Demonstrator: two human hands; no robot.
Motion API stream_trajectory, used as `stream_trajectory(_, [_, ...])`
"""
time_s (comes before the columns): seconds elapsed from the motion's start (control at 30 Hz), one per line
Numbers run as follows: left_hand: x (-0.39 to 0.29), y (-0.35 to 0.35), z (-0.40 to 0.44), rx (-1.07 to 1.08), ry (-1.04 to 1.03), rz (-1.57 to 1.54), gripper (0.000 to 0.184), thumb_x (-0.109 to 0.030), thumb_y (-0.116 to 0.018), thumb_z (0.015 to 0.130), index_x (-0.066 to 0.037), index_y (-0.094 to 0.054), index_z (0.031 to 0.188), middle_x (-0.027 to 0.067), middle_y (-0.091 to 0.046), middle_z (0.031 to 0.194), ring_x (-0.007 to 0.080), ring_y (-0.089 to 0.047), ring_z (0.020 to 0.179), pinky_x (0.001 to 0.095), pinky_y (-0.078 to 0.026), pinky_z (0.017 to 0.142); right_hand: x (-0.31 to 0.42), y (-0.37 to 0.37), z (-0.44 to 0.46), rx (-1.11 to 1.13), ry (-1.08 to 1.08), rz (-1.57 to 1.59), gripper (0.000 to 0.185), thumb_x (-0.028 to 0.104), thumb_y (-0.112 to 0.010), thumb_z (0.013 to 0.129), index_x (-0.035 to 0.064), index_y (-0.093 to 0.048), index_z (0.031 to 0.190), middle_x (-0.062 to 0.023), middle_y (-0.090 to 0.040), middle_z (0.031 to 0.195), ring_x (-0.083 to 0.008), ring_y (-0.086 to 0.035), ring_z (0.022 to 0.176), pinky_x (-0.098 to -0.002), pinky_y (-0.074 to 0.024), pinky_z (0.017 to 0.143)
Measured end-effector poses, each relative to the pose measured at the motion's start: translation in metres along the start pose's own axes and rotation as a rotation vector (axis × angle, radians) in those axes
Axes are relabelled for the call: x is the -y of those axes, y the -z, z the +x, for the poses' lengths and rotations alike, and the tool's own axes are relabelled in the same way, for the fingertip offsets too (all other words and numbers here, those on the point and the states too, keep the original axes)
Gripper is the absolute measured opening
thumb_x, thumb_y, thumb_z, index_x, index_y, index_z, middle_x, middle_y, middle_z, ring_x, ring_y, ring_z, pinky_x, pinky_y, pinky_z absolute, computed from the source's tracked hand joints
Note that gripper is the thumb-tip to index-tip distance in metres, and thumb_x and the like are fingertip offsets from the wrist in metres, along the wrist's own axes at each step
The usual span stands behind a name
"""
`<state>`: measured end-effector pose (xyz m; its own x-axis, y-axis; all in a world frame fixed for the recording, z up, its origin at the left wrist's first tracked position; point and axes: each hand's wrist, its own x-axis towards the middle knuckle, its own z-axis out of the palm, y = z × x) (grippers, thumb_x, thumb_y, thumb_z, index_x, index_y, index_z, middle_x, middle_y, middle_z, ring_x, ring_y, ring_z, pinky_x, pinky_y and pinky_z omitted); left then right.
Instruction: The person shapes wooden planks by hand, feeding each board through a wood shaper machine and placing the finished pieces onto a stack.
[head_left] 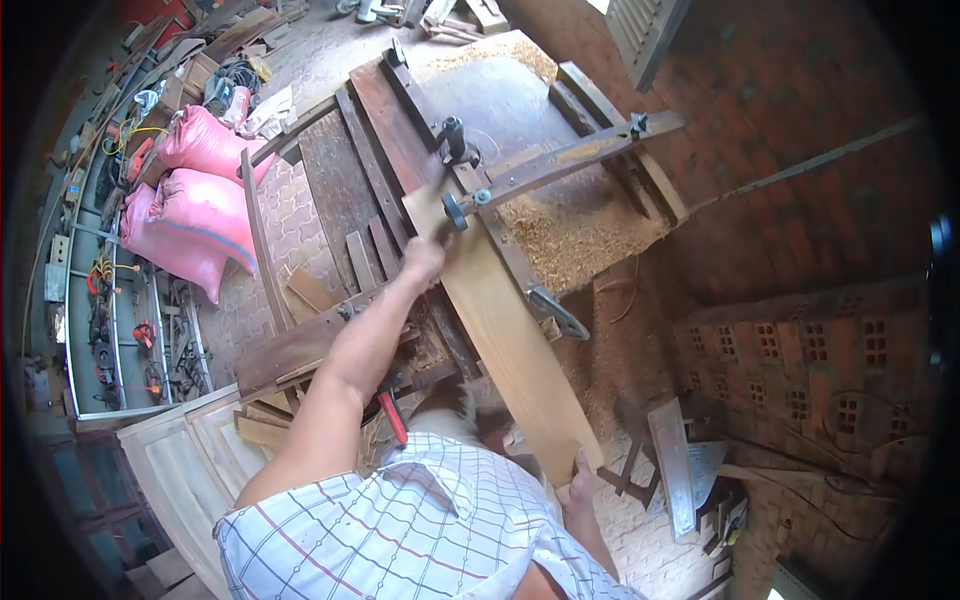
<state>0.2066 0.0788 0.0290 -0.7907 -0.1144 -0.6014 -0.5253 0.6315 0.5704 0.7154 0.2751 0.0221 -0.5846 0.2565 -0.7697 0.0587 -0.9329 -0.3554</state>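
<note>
A long, pale wooden board lies slanted across a woodworking machine, its near end reaching out past the machine toward my body. My right hand grips this near end at the corner, thumb on top and the fingers mostly hidden. Farther up, my left hand is closed at the board's left edge, just short of a dark round knob. A wooden crossbar with bolts spans the machine above the board's far part. Something dark and blurred near the board's far end cannot be made out.
Wood shavings cover the machine's right side. Pink sacks and a metal rack of tools stand at left. A red-handled tool sits close to my waist. The brick wall rises at right, with wood pieces below.
</note>
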Motion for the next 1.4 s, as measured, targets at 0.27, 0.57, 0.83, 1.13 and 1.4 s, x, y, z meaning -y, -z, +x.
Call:
stream_trajectory(0.27, [-0.019,0.032,0.063,0.012,-0.039,-0.064,0.063,-0.057,-0.070,0.096,-0.002,-0.061,0.067,0.0073,-0.055,0.056,0.0196,-0.053,0.044,0.0383,-0.048,0.042,-0.025,-0.035,0.051,-0.131,0.013,0.047,0.051,0.027,-0.068,0.104,-0.0071,-0.056,0.139,-0.0182,-0.067,0.133,-0.0348,-0.069,0.116,-0.0525,-0.0592,0.100])
stream_trajectory(0.57, [-0.047,0.079,0.155,-0.048,-0.110,-0.031,0.066,-0.059,-0.070,0.095,-0.002,-0.060,0.065,0.0093,-0.055,0.056,0.0205,-0.051,0.042,0.0393,-0.048,0.041,-0.031,-0.139,0.090,-0.135,0.011,-0.100,0.052,0.030,-0.066,0.104,0.0005,-0.053,0.145,-0.0158,-0.065,0.137,-0.0331,-0.067,0.121,-0.0509,-0.0589,0.102])
stream_trajectory(0.83, [-0.056,0.104,0.207,-0.101,-0.152,0.010,0.068,-0.063,-0.069,0.095,-0.002,-0.060,0.067,0.0088,-0.054,0.055,0.0217,-0.052,0.042,0.0418,-0.050,0.043,-0.038,-0.189,0.121,-0.136,0.002,-0.095,0.051,0.028,-0.069,0.103,-0.0032,-0.055,0.141,-0.0155,-0.068,0.133,-0.0320,-0.069,0.117,-0.0494,-0.0593,0.100])
stream_trajectory(1.13, [-0.075,0.142,0.288,-0.038,-0.081,0.005,0.066,-0.066,-0.068,0.093,-0.001,-0.066,0.082,0.0122,-0.064,0.069,0.0245,-0.064,0.056,0.0459,-0.057,0.055,-0.067,-0.248,0.160,-0.245,0.119,-0.210,0.044,0.026,-0.068,0.105,-0.0051,-0.060,0.136,-0.0133,-0.070,0.127,-0.0260,-0.070,0.113,-0.0432,-0.0595,0.098])
stream_trajectory(1.4, [-0.029,0.044,0.063,-0.020,-0.067,-0.164,0.048,-0.053,-0.063,0.100,-0.005,-0.070,0.102,0.0084,-0.061,0.065,0.0233,-0.060,0.049,0.0425,-0.047,0.042,-0.062,-0.225,0.143,-0.270,0.560,-0.651,0.048,0.019,-0.072,0.100,-0.0062,-0.058,0.138,-0.0220,-0.063,0.137,-0.0338,-0.060,0.130,-0.0493,-0.0462,0.114])
